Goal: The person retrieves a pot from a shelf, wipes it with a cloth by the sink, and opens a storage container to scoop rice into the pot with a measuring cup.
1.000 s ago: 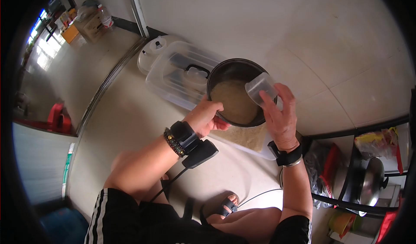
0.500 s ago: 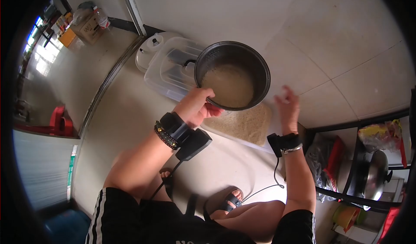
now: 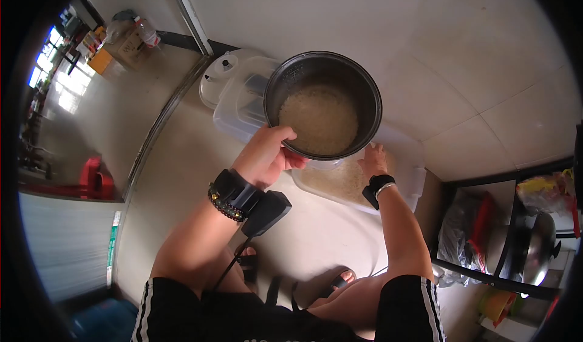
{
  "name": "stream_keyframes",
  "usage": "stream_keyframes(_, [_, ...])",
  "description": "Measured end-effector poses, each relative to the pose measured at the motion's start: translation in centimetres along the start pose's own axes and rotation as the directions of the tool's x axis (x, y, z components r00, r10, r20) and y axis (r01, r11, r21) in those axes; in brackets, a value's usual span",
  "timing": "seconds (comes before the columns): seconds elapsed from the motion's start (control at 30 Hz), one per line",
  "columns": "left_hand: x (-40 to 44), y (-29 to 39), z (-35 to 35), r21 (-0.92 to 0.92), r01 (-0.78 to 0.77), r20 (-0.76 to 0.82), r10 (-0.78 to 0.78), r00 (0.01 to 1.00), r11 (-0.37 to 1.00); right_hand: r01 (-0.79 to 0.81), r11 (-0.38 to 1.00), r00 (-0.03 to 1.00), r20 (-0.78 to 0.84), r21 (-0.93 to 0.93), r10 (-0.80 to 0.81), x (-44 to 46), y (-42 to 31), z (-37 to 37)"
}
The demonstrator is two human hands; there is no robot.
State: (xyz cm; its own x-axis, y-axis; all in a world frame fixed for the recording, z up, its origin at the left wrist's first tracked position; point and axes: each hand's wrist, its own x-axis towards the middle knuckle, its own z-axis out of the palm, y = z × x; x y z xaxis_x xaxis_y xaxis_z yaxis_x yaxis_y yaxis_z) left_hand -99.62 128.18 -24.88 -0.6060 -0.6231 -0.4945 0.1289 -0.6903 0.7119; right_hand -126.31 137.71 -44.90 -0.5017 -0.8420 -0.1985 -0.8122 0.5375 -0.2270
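Left hand [image 3: 272,151] closed on the near rim of the pot [image 3: 368,108], thumb over the edge; right hand [image 3: 373,160] just beside the pot, its grip partly hidden and indeterminable. Translucent plastic bin [image 3: 417,187], beneath the pot, contains loose tan grain [image 3: 337,183]. Pot: round, dark-walled; pale granular layer [image 3: 319,120] covers its base.

Home kitchen, apparently, rice [image 3: 322,120] in rice-cooker pot [image 3: 331,69], plastic rice bin [image 3: 419,183], domed steel lid [image 3: 537,254] on shelf [image 3: 486,276]
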Motion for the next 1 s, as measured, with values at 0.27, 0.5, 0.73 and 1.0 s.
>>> stream_keyframes(0.27, [0.2,0.6,-0.8,-0.007,-0.027,-0.019,0.027,0.999,1.000,0.394,0.902,0.802,0.414,0.175,-0.431,-0.6,-2.1,2.3])
stream_keyframes(0.5, [0.4,0.6,-1.2,0.004,-0.012,0.007,0.012,1.000,1.000,0.057,0.869,0.712,0.591,0.491,-0.380,-0.8,-2.2,-1.0])
stream_keyframes(0.73, [0.9,0.2,-0.3,-0.005,-0.023,0.012,0.023,1.000,1.000,-0.422,0.564,0.735,0.632,0.710,-0.245,-1.1,1.9,-2.3])
stream_keyframes(1.0, [1.4,-0.8,1.1,0.012,-0.026,0.031,0.026,0.999,1.000,-0.459,0.468,0.796,0.584,0.755,-0.161,-3.9,5.3,-3.4])
